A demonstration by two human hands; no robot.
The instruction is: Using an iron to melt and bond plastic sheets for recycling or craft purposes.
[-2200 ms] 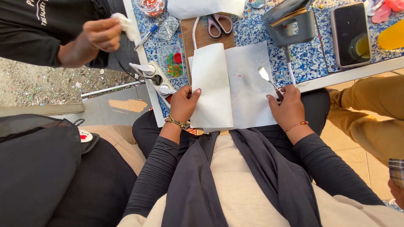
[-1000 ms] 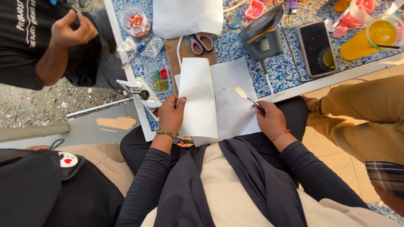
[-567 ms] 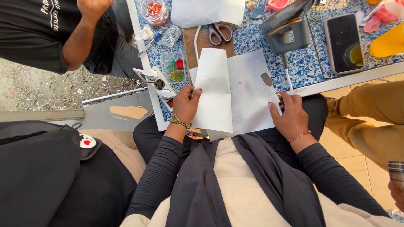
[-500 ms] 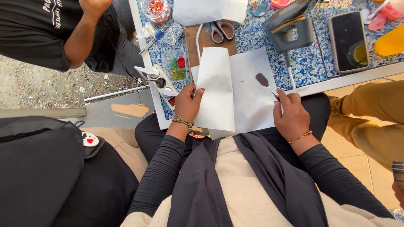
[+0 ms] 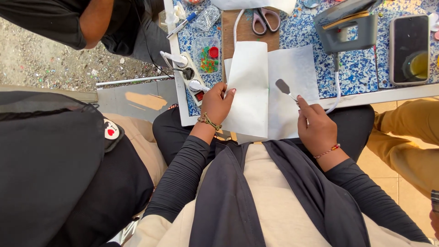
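Observation:
A folded sheet of white paper [image 5: 270,87] lies at the near edge of a blue speckled table [image 5: 302,32], its left half lifted. My left hand [image 5: 216,103] grips the paper's left edge, thumb on top. My right hand [image 5: 316,126] holds a small metal spatula [image 5: 284,88] by its handle, the flat blade resting over the paper's right half. A brown board [image 5: 249,32] shows under the paper's far end.
Scissors [image 5: 265,19], a grey flat iron [image 5: 347,25] with a white cord, a phone [image 5: 408,48], a clear box of coloured bits [image 5: 208,55] and a power strip [image 5: 187,77] sit on the table. Another person stands at the upper left; someone in tan trousers sits right.
The view has shifted slightly. My right hand has tipped the spatula, its blade now further left over the paper. My left hand still holds the folded edge.

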